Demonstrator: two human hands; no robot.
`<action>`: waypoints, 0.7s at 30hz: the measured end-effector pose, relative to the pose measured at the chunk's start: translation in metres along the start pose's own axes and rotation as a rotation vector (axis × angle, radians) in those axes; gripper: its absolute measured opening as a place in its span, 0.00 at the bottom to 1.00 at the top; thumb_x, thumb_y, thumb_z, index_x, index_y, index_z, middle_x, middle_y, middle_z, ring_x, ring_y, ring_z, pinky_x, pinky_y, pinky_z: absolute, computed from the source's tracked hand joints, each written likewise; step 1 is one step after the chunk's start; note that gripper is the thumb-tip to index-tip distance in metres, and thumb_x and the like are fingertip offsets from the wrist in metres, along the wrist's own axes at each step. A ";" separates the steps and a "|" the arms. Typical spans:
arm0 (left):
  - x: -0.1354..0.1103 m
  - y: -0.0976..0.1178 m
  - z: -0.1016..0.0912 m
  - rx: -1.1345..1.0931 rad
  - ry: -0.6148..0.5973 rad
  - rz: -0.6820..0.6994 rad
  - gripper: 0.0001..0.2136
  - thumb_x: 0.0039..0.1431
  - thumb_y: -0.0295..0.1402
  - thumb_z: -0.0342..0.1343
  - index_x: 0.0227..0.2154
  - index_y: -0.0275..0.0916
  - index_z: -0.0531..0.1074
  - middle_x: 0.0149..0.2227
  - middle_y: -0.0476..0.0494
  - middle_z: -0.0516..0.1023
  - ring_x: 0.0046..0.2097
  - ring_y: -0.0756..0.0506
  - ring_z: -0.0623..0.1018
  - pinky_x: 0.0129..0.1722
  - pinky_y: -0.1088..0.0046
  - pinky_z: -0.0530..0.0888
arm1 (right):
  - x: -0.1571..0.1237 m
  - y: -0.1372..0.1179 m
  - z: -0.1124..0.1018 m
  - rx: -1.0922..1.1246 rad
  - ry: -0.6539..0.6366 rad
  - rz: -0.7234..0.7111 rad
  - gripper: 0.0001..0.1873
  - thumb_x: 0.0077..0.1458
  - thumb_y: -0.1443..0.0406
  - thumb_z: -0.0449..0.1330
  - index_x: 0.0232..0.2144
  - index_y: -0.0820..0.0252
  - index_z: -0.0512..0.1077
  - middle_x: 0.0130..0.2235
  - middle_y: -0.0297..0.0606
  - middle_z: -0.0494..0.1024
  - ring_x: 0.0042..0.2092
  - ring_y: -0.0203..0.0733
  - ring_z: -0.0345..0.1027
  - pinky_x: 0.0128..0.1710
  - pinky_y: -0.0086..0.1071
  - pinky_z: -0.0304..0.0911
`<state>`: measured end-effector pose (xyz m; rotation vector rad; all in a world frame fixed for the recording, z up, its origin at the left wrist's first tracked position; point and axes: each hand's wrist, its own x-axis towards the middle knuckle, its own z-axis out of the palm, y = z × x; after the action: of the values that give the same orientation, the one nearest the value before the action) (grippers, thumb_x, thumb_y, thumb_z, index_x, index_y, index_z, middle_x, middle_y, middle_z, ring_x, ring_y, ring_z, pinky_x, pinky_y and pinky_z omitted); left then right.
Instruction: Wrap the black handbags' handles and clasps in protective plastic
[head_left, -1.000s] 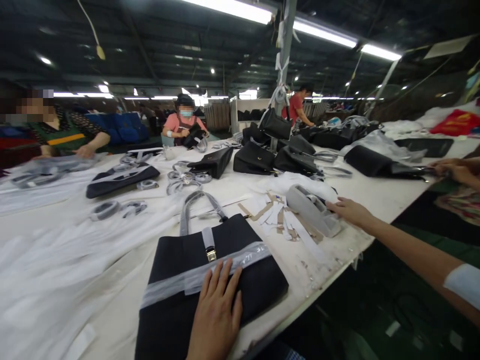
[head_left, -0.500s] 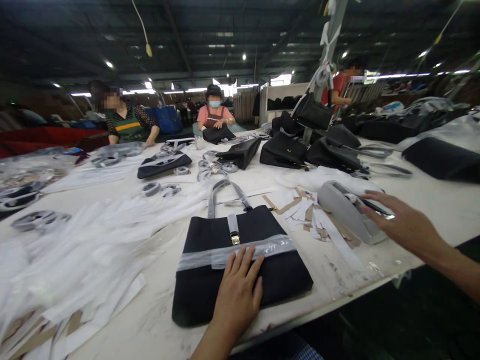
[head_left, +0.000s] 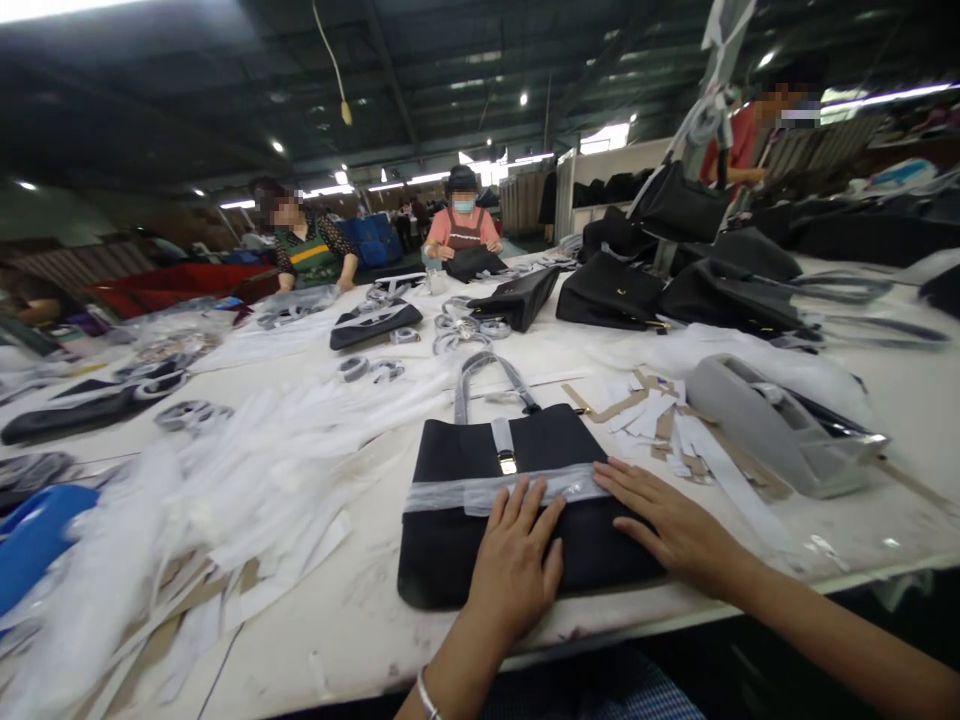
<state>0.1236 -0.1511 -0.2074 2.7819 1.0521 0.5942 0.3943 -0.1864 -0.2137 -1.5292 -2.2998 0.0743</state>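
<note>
White surface [head_left: 330,620], near front edge: flat black leather-look handbag [head_left: 592,552], likely light, semi-stiff, scuffable. Left hand [head_left: 517,565] and right hand [head_left: 679,525] lie flat on it, apart, gripping nothing. Best hold: grey plastic-wrapped looped handle [head_left: 460,390], probably slippery; avoid gold metal clasp [head_left: 508,465].

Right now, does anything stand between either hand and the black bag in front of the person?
Only the thin clear wrap across the black bag, under the fingertips of the left hand and right hand. Nothing else visible does; the tape dispenser stands apart, beyond the right hand.
</note>
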 end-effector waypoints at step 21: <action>-0.043 -0.019 -0.052 -0.047 -0.002 -0.065 0.18 0.65 0.32 0.52 0.57 0.44 0.68 0.63 0.43 0.67 0.66 0.43 0.64 0.66 0.56 0.60 | 0.021 0.010 0.013 -0.003 -0.007 -0.146 0.27 0.64 0.53 0.52 0.63 0.45 0.61 0.64 0.36 0.65 0.65 0.54 0.57 0.63 0.59 0.53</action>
<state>0.0621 -0.1671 -0.1779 2.6959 1.1086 0.6002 0.3918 -0.1617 -0.2226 -1.3596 -2.4101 0.0367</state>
